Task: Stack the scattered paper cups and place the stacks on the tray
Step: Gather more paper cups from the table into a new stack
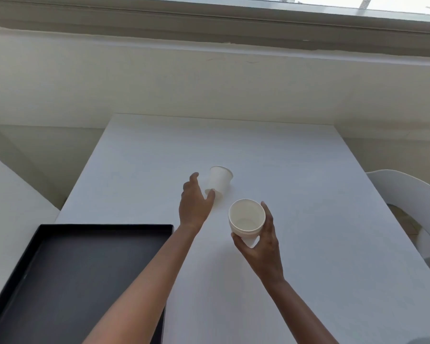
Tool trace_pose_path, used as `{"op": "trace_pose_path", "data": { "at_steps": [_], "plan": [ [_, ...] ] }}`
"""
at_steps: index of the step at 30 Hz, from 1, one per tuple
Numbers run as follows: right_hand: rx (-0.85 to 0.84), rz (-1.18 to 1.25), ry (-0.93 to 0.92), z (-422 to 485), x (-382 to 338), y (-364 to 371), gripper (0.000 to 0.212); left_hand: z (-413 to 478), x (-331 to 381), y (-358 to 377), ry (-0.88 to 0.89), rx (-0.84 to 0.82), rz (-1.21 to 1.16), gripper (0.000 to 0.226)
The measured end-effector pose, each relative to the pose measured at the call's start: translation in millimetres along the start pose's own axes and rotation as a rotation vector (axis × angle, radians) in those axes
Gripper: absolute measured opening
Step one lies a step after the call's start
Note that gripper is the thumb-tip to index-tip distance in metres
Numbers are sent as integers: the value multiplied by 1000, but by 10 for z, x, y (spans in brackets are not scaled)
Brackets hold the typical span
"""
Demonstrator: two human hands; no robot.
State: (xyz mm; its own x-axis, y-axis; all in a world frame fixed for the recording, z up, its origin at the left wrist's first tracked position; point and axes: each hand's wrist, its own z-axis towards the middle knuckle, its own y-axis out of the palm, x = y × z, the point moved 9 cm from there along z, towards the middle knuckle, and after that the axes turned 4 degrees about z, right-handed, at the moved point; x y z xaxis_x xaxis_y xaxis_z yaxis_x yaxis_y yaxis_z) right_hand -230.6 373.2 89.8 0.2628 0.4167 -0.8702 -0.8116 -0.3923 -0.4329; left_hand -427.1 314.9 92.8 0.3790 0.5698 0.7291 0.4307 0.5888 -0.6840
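Hands split the work: left hand (194, 207) at a loose cup, right hand (261, 247) holding the stack.

Left hand is spread open, with the thumb at the base of a single white paper cup (220, 181) mid-tabletop, apparently leaning. No grip closed; contact is hard to confirm. Right hand has its fingers curled round a nested stack of white paper cups (246, 217), lifted off the white tabletop (308, 194), mouth up and tipped toward the person. It is likely held that way so the loose cup can drop straight in. Black rectangular tray (104, 226) lies at the near left edge under the left forearm, nothing seen in it. White moulded chair (412, 194) stands off to the right, well apart. Nothing lies between the cup and the stack. The left arm itself crosses the tray's corner.
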Motion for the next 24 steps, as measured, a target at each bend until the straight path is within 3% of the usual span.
{"op": "trace_pose_path", "data": {
  "at_steps": [7, 19, 24],
  "plan": [
    [-1, -12, 57, -168, 150, -113, 93, 207, -152, 226, -206, -60, 89, 73],
    [-37, 5, 127, -311, 292, -142, 91, 382, -94, 493, -203, -129, 145, 64],
    [-38, 7, 139, -299, 302, -158, 90, 361, -137, 496, -214, -110, 61, 71]
  ]
}}
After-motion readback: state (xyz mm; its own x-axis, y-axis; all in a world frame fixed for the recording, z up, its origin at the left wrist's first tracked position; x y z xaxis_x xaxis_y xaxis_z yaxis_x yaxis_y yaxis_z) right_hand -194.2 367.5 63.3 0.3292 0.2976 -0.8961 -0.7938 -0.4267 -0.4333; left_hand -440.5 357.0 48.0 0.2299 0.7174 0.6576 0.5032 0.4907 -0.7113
